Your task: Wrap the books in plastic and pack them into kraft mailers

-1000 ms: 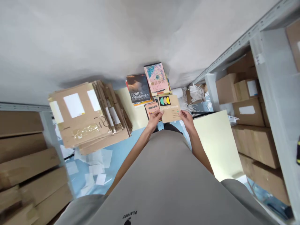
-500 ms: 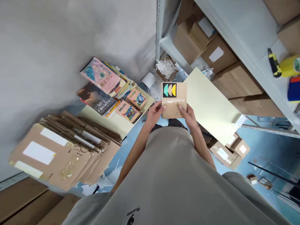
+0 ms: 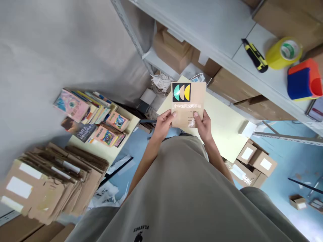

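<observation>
Between both hands I hold a tan book, its front cover toward me, with a black patch of green, tan and yellow half-round shapes and white Chinese lettering. My left hand grips the lower left edge, thumb on the cover. On the lower right edge, my right hand is closed the same way, thumb on top. Behind the book lies a pale yellow tabletop. Fingers under the book are hidden.
Stacked books cover a side table on the left, beside flattened cardboard boxes. A shelf at right bears a utility knife, yellow tape and a red-blue holder. Small boxes sit low at right.
My view has turned to the right, so the shelf with the knife and tape shows more fully. The book appears slightly closer, still in both hands.
</observation>
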`<act>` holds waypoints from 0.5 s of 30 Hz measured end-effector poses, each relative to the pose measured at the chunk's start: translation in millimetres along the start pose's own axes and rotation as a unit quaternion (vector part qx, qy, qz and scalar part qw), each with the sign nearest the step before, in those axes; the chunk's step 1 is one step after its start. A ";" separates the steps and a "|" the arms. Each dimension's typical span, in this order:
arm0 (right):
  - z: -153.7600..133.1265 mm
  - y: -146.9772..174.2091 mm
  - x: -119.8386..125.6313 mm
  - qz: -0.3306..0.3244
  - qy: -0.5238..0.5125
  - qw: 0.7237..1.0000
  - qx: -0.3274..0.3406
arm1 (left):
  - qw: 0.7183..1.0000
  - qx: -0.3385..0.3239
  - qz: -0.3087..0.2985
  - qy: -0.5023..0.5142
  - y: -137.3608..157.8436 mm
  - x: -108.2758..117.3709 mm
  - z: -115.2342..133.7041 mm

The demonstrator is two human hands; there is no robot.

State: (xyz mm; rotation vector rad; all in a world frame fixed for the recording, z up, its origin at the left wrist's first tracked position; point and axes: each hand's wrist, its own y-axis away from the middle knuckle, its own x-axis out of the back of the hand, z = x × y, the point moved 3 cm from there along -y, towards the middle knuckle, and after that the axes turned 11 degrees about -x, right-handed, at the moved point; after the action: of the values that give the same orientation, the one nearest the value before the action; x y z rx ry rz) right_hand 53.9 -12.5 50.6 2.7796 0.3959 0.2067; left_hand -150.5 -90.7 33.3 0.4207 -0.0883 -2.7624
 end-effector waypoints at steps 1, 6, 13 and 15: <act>0.7 -2.5 12.2 0.004 -0.005 1.000 -0.002 | 1.000 0.006 -0.001 -0.001 -4.2 -11.9 -1.8; 9.5 -13.0 48.4 0.002 -0.021 1.000 -0.019 | 1.000 0.015 0.018 -0.006 -15.3 -51.9 -1.3; 23.1 -22.5 46.6 -0.011 -0.019 0.999 -0.035 | 0.997 0.029 0.066 -0.023 -18.1 -54.6 0.2; 23.0 -24.0 46.1 0.036 0.019 0.999 -0.026 | 0.996 0.017 0.076 -0.040 -19.6 -52.7 -2.0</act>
State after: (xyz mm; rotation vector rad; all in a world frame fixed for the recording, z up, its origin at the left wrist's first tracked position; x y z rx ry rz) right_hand 96.1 16.1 25.3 2.7450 0.2971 0.2841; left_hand -109.1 -54.1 43.8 0.2978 -0.1789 -2.6301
